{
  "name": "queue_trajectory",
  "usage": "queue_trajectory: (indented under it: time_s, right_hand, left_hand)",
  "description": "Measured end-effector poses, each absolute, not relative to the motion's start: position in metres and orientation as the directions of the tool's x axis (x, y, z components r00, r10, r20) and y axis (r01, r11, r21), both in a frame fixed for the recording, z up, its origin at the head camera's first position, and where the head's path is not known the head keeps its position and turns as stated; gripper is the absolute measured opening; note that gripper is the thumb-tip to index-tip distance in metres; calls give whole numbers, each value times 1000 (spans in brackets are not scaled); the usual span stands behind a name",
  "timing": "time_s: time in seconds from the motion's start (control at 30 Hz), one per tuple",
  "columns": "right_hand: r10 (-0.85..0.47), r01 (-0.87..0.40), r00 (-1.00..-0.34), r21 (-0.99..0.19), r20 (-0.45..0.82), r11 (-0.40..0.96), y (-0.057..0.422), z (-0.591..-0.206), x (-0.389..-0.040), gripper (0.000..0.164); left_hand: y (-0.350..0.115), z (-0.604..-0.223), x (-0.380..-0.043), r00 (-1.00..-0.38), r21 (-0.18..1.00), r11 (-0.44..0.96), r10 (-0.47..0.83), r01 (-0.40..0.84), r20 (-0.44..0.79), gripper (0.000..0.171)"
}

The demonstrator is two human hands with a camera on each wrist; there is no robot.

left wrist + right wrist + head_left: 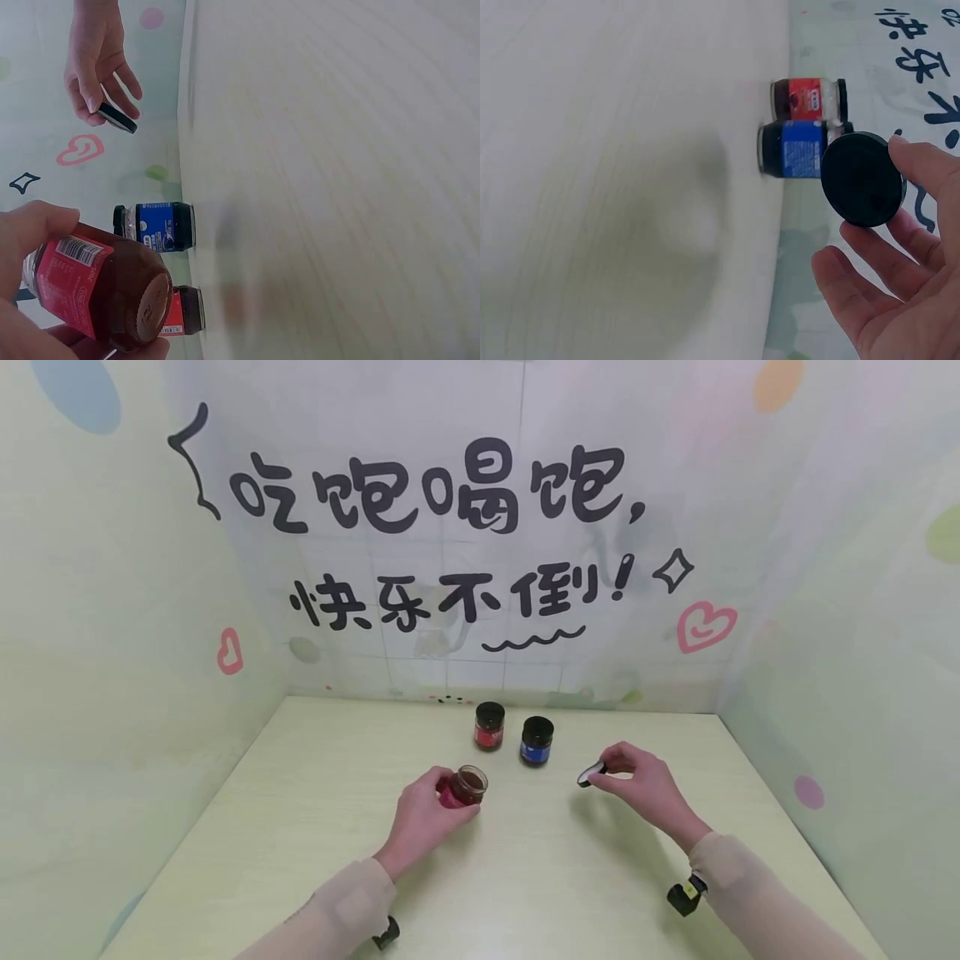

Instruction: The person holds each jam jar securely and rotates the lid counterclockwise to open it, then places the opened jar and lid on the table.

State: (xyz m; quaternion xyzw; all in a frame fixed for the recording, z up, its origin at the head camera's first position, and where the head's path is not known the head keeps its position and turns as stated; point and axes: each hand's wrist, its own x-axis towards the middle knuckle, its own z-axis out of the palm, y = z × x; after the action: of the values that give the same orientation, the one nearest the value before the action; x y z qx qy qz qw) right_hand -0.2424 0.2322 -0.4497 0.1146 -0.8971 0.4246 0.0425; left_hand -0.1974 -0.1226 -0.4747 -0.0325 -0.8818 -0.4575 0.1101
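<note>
My left hand grips an uncapped glass jar with a red label and dark reddish-brown contents. It is tilted, held above the table, its open mouth showing in the head view. To the right, my right hand pinches a round black jar lid between thumb and fingers, pale inside, also off the table. Behind the hands stand two capped jars: one with a red label and one with a blue label, both black-lidded. In the left wrist view the held jar partly covers the red-labelled one.
The pale wood-grain table reaches back to a printed curtain with dark lettering. Curtain panels also enclose the left and right sides. A black wrist device sits under the right sleeve, another under the left.
</note>
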Motion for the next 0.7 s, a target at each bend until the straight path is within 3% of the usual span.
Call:
queue_trajectory:
  time_s: [0.7]
  right_hand:
    - [-68,-166,-980,-571,189,804,278,-464,-250,43]
  left_hand:
    - [-169,-484,-226,-984,863,503,-135,36,119,52]
